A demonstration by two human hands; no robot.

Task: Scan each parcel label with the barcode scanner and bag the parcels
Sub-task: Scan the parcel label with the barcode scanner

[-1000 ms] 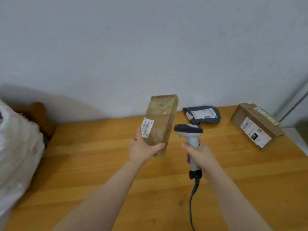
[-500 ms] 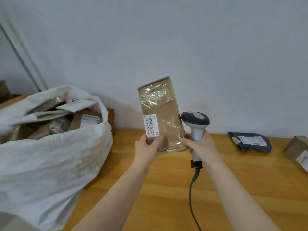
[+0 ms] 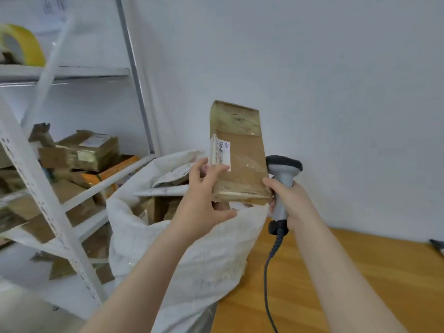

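My left hand (image 3: 204, 200) grips the lower left corner of a tall brown cardboard parcel (image 3: 242, 159) wrapped in clear tape, with a white barcode label (image 3: 222, 152) on its left edge. The parcel stands upright just above the open mouth of a big white woven bag (image 3: 192, 255), which holds several parcels. My right hand (image 3: 292, 203) grips the handle of a grey barcode scanner (image 3: 283, 169); its fingertips also touch the parcel's lower right corner. The scanner's cable (image 3: 268, 280) hangs down over the wooden table (image 3: 324, 296).
A white metal shelf rack (image 3: 60, 212) at the left holds several cardboard boxes and a roll of yellow tape (image 3: 21, 44) on top. A dark parcel's tip (image 3: 437, 243) shows at the far right table edge. The white wall stands close behind.
My view and both hands have swung left. The parcel went from over the table to above the bag's mouth, and the shelf rack came into sight.
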